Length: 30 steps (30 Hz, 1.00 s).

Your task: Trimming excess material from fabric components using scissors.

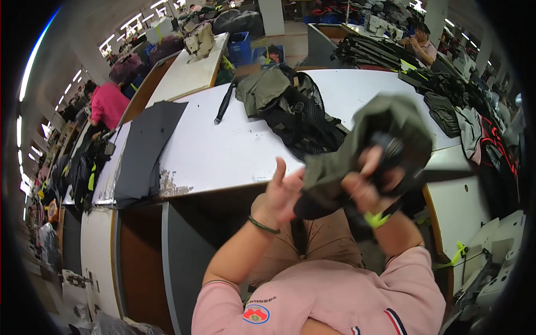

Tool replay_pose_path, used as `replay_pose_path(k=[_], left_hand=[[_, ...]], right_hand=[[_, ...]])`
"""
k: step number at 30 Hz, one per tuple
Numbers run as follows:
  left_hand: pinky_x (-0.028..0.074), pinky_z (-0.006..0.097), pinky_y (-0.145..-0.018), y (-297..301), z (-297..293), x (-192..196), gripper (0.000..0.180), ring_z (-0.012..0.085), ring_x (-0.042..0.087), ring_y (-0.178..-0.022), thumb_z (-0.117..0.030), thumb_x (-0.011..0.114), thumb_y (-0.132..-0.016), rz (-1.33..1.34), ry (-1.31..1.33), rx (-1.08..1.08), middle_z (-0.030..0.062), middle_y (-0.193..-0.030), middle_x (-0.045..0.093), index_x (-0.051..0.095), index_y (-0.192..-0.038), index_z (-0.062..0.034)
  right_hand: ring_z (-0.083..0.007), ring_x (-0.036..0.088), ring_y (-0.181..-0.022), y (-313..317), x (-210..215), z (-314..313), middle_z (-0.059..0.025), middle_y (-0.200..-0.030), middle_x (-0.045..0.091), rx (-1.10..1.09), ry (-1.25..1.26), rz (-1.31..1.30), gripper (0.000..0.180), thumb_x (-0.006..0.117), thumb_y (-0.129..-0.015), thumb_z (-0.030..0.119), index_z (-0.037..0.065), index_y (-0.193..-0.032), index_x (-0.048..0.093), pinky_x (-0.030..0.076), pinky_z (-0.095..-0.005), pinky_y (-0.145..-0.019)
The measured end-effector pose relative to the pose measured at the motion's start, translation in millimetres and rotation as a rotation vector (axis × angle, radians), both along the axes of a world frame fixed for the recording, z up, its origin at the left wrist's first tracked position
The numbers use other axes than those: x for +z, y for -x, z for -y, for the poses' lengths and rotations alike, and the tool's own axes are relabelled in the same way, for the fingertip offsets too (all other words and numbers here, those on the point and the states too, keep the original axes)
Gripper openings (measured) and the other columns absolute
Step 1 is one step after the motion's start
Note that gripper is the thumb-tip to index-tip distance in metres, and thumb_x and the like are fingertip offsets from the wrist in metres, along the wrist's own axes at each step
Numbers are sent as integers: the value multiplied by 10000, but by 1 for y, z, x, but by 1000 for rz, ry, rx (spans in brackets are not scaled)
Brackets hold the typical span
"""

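Note:
My right hand (368,181) is closed on an olive-green and black fabric bag (399,114), lifted above the table's front edge. Motion blurs the bag, and a dark part of it by my fingers is too smeared to name. My left hand (281,192) has its thumb raised and fingers apart, right beside the bag's lower left end; whether the fingertips touch it I cannot tell. A bright yellow-green strip (378,219) shows at my right wrist. Behind, on the white table (218,145), lies an olive and black backpack (290,106) with mesh and straps.
Dark grey flat panels (146,148) are stacked at the table's left. Black garments or bags (84,167) hang farther left, and more fabric pieces (446,111) pile up at right. A person in pink (109,103) works at left, another person (424,46) at far right.

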<state>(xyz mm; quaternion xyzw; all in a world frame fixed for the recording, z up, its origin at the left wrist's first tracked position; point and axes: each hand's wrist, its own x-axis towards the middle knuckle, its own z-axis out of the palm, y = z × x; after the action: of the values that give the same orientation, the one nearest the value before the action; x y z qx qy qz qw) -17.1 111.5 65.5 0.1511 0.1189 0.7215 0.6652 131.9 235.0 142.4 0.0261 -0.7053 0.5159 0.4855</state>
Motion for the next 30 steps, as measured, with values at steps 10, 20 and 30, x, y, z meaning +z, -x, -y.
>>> replay_pose_path(k=[10, 20, 30], left_hand=[[425, 385, -1086, 53, 134, -39, 635, 247, 575, -1231, 111, 650, -791, -666, 191, 814, 128, -1330, 594, 475, -1388, -12], [500, 314, -951, 5, 220, -117, 367, 160, 660, -1043, 115, 709, -797, -808, 558, 800, 60, -1129, 712, 692, -1144, -3], [491, 324, -954, -4, 234, -108, 370, 165, 639, -1064, 57, 718, -822, -1141, 556, 646, 84, -1167, 699, 660, -1186, 27]], right_hand=[[-239, 660, -647, -61, -62, -16, -114, -703, 632, 757, -327, 799, 360, 905, -701, 187, 11, -835, 622, 502, -299, -587], [-75, 583, -658, 4, -114, -41, -32, -818, 662, 156, 379, 770, 239, 799, -825, 106, 29, -937, 602, 489, -238, -607], [-99, 589, -726, 121, -154, -18, -37, -875, 615, 427, 336, 919, 322, 831, -810, 179, 23, -960, 593, 483, -247, -651]])
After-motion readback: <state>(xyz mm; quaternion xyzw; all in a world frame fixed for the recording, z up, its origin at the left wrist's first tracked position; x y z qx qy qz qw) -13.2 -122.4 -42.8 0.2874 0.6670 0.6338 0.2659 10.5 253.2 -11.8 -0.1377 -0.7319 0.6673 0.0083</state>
